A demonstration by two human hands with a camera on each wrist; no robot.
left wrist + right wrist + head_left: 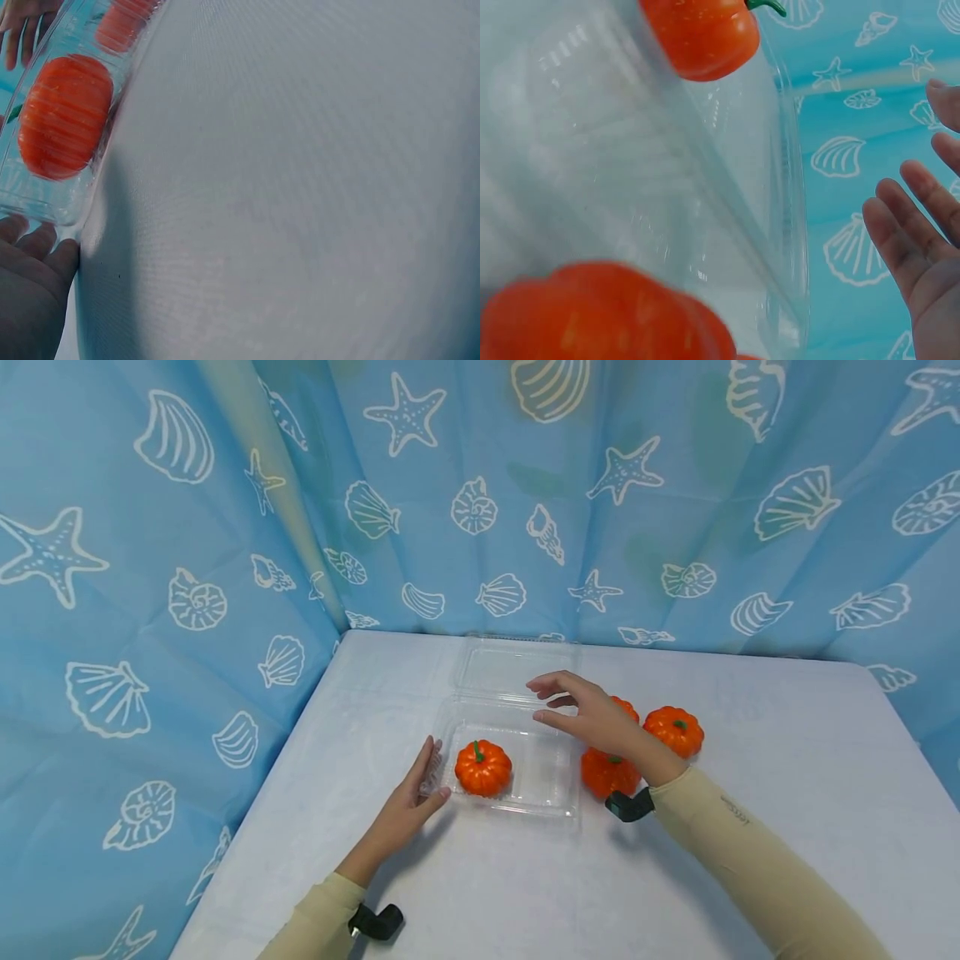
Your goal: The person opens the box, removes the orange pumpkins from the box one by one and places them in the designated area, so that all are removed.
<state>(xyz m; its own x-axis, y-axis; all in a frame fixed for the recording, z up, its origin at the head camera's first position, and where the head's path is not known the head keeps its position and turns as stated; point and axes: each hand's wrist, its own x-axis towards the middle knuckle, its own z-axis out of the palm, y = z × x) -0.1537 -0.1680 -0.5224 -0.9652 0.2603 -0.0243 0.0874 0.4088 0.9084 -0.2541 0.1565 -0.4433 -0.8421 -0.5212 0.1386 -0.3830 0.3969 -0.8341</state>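
One pumpkin [483,767] inside container [551,802], three pumpkins [673,731] right.

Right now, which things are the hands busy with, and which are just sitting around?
Busy with:
clear plastic box, touched by the left hand
pumpkin in the box
three pumpkins on the table, beside the right hand

Just there:
white table
blue seashell curtain

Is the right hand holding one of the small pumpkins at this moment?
No, the right hand hovers open above the clear container, while three pumpkins lie on the table and one pumpkin sits inside.
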